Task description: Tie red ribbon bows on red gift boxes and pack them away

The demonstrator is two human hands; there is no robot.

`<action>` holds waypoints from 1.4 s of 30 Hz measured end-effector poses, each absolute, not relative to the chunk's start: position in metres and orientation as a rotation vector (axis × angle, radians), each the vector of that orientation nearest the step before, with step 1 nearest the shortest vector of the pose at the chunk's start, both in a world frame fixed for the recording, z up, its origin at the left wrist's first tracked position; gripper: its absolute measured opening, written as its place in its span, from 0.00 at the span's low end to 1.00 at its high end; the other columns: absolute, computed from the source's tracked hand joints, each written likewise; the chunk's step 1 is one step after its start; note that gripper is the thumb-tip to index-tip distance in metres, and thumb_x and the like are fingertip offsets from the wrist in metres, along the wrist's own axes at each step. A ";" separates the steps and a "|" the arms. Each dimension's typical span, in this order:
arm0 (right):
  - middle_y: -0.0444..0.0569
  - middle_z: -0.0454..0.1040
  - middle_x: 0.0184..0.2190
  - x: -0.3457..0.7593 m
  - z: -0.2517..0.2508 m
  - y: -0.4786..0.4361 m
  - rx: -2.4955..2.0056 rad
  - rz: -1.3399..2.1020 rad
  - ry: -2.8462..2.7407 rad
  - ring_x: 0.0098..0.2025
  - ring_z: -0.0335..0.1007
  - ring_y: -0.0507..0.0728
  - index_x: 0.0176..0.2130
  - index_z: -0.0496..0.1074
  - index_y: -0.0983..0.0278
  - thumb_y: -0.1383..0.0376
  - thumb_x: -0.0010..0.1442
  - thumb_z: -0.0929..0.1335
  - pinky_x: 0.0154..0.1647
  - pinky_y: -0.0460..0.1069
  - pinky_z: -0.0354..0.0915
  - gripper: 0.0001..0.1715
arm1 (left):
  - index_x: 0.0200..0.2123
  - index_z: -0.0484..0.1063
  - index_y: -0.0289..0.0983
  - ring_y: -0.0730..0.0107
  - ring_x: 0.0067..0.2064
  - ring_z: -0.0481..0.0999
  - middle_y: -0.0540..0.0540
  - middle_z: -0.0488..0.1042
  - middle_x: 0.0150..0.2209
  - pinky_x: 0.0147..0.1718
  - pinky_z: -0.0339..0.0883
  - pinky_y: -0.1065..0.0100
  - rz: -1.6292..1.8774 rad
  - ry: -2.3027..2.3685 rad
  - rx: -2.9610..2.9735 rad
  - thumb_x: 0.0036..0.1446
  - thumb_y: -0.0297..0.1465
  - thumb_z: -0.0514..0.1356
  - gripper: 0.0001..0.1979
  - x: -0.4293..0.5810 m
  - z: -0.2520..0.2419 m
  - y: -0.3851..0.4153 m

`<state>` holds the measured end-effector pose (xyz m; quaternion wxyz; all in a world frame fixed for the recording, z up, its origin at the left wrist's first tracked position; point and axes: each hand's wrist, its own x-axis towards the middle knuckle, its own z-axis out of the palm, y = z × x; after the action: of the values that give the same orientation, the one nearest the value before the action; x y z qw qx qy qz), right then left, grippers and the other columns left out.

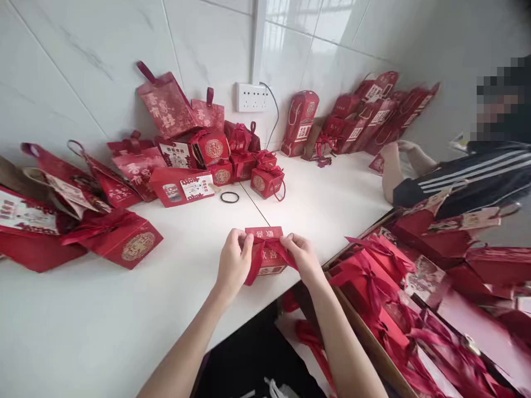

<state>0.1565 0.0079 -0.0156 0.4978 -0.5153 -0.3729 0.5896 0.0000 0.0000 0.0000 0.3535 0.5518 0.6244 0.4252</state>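
Note:
A small red gift box [269, 266] with gold characters stands on the white table, directly in front of me. Across its top lies a dark red ribbon [254, 269], its ends hanging down at both sides. My left hand [236, 257] pinches the ribbon at the box's left edge between thumb and fingers. On the opposite side, my right hand [301, 254] is closed on the ribbon too. Part of the ribbon is hidden under my fingers, and I cannot tell whether it is knotted.
Red gift boxes [267, 181] and bags [166, 102] line the tiled wall, below a power strip [251, 98]. A black ring [229, 197] lies on the table [186, 309]. At right, a carton [365, 348] holds many ribboned boxes; behind it another person's hands [398, 155] work.

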 end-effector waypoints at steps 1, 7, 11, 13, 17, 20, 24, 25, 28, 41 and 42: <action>0.37 0.57 0.14 0.156 -0.017 0.008 -1.235 1.456 -0.871 0.16 0.50 0.43 0.19 0.57 0.65 0.54 0.45 0.71 0.15 0.40 0.45 0.23 | 0.28 0.57 0.40 0.69 0.29 0.66 0.51 0.65 0.27 0.29 0.60 0.69 1.111 1.626 1.430 0.58 0.37 0.50 0.09 0.000 -0.001 0.000; 0.34 0.51 0.13 0.156 -0.025 0.011 -1.192 1.564 -0.719 0.14 0.41 0.43 0.20 0.57 0.63 0.54 0.43 0.71 0.12 0.41 0.37 0.22 | 0.27 0.55 0.40 0.71 0.25 0.64 0.53 0.62 0.25 0.25 0.58 0.70 1.119 1.598 1.384 0.58 0.38 0.49 0.10 -0.001 -0.007 0.002; 0.34 0.49 0.14 0.164 -0.018 0.003 -1.234 1.445 -0.815 0.14 0.42 0.44 0.23 0.57 0.62 0.48 0.49 0.67 0.12 0.40 0.41 0.23 | 0.26 0.56 0.40 0.73 0.25 0.64 0.54 0.61 0.24 0.24 0.58 0.71 1.097 1.481 1.287 0.56 0.39 0.51 0.11 -0.004 -0.007 0.005; 0.35 0.50 0.16 0.168 -0.007 -0.007 -1.297 1.176 -0.891 0.15 0.44 0.45 0.25 0.57 0.62 0.48 0.54 0.64 0.12 0.41 0.44 0.22 | 0.29 0.57 0.40 0.73 0.26 0.64 0.54 0.62 0.25 0.25 0.59 0.71 1.125 1.423 1.252 0.55 0.39 0.52 0.09 -0.006 -0.007 0.007; 0.41 0.60 0.23 0.167 0.017 -0.028 -1.453 0.516 -1.287 0.22 0.57 0.48 0.27 0.61 0.62 0.55 0.58 0.63 0.18 0.43 0.56 0.14 | 0.37 0.62 0.40 0.68 0.37 0.68 0.49 0.65 0.35 0.36 0.64 0.67 1.205 1.425 1.519 0.52 0.32 0.55 0.08 -0.006 -0.007 0.010; 0.48 0.66 0.32 0.160 0.020 -0.035 -1.463 0.291 -1.728 0.29 0.65 0.52 0.36 0.67 0.63 0.59 0.54 0.67 0.24 0.45 0.63 0.12 | 0.38 0.67 0.41 0.63 0.49 0.64 0.46 0.65 0.44 0.48 0.60 0.61 1.182 1.380 1.826 0.52 0.26 0.53 0.09 -0.007 -0.007 0.010; 0.49 0.68 0.33 0.159 0.002 -0.035 -1.329 0.088 -2.018 0.32 0.67 0.53 0.40 0.69 0.62 0.67 0.59 0.64 0.28 0.46 0.66 0.08 | 0.35 0.73 0.43 0.61 0.56 0.58 0.49 0.62 0.53 0.54 0.56 0.57 1.089 1.342 1.984 0.56 0.26 0.50 0.12 -0.008 -0.005 0.008; 0.49 0.69 0.32 0.161 -0.003 -0.035 -1.277 0.023 -2.048 0.33 0.67 0.53 0.39 0.70 0.62 0.70 0.59 0.62 0.28 0.46 0.66 0.09 | 0.34 0.74 0.43 0.61 0.57 0.57 0.50 0.62 0.54 0.55 0.56 0.57 1.073 1.334 1.998 0.56 0.26 0.50 0.13 -0.008 -0.004 0.007; 0.50 0.70 0.30 0.169 -0.008 -0.039 -1.165 -0.185 -2.105 0.30 0.65 0.52 0.38 0.71 0.64 0.77 0.58 0.60 0.24 0.44 0.63 0.15 | 0.32 0.75 0.44 0.61 0.59 0.56 0.51 0.61 0.55 0.56 0.54 0.56 1.047 1.311 1.985 0.56 0.25 0.49 0.15 -0.009 -0.003 0.006; 0.47 0.72 0.27 0.189 -0.020 -0.060 -1.001 -0.316 -2.198 0.25 0.62 0.48 0.39 0.72 0.65 0.75 0.56 0.65 0.20 0.41 0.57 0.11 | 0.29 0.72 0.42 0.59 0.58 0.59 0.48 0.62 0.55 0.56 0.54 0.55 0.890 1.290 1.814 0.54 0.37 0.56 0.08 0.000 -0.003 0.004; 0.47 0.72 0.27 0.188 -0.024 -0.061 -0.999 -0.310 -2.189 0.25 0.62 0.48 0.38 0.72 0.65 0.75 0.56 0.65 0.20 0.41 0.57 0.10 | 0.29 0.72 0.42 0.59 0.58 0.59 0.48 0.62 0.55 0.56 0.54 0.56 0.890 1.279 1.805 0.54 0.37 0.56 0.08 0.000 -0.003 0.004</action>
<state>0.1881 -0.0611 -0.0235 0.3504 -0.3856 -0.8451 -0.1198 0.0002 0.0041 -0.0028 0.3698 0.7033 0.4983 0.3468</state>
